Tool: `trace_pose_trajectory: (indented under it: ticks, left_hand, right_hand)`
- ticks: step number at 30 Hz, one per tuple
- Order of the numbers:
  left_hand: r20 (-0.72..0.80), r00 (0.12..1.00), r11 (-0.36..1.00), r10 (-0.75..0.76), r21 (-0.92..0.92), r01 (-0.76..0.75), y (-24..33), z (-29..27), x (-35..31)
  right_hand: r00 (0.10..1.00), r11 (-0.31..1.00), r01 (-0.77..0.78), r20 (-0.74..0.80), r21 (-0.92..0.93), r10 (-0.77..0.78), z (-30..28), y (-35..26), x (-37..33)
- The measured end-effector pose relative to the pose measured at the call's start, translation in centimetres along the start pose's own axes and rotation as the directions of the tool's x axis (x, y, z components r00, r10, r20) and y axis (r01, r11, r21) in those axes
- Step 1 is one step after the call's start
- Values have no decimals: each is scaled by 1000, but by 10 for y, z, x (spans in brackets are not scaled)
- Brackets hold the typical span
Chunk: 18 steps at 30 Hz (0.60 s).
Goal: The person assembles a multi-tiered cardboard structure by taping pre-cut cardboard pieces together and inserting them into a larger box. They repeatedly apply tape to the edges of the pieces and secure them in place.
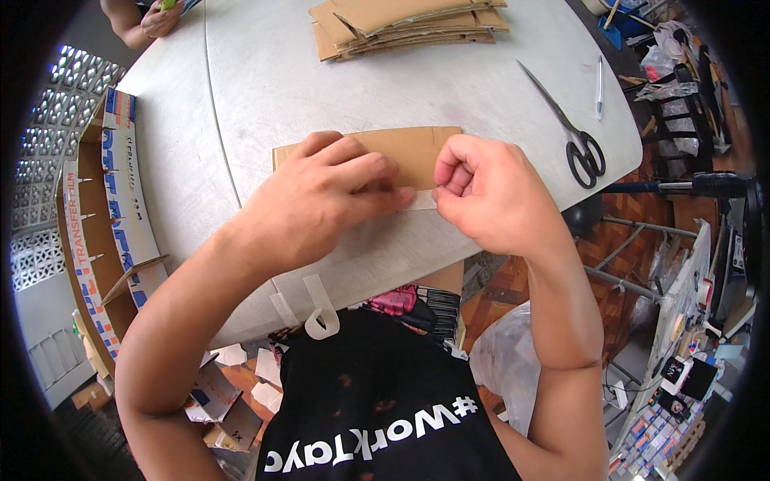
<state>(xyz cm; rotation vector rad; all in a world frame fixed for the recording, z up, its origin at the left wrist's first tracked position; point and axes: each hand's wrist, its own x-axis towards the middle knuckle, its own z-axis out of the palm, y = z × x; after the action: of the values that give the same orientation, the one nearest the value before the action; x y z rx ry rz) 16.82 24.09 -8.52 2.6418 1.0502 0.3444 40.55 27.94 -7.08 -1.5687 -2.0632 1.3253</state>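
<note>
A flat brown cardboard piece lies on the white table in front of me. Along its near edge runs a short strip of whitish tape. My right hand pinches the strip's right end between thumb and curled fingers. Over the left part of the cardboard is my left hand, fingers bent, with thumb and forefinger closed at the strip's other end. More tape strips hang at the table's near edge, one curled into a loop.
Stacked cardboard pieces sit at the table's far side. Black-handled scissors and a pen lie to the right. An upright cardboard box stands at the left. Another person's hand holds something green at the far left.
</note>
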Motion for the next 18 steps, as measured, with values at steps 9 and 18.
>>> trace_pose_trajectory:
  ticks: [9,18]
  left_hand:
    - [-39,999,998,4,-61,-7,-7,2,-11]
    - [-64,996,997,57,-41,-60,-12,3,-9]
  right_hand:
    - [1000,995,-6,26,95,3,1,8,1]
    - [1000,999,-14,17,-43,15,4,-7,-1]
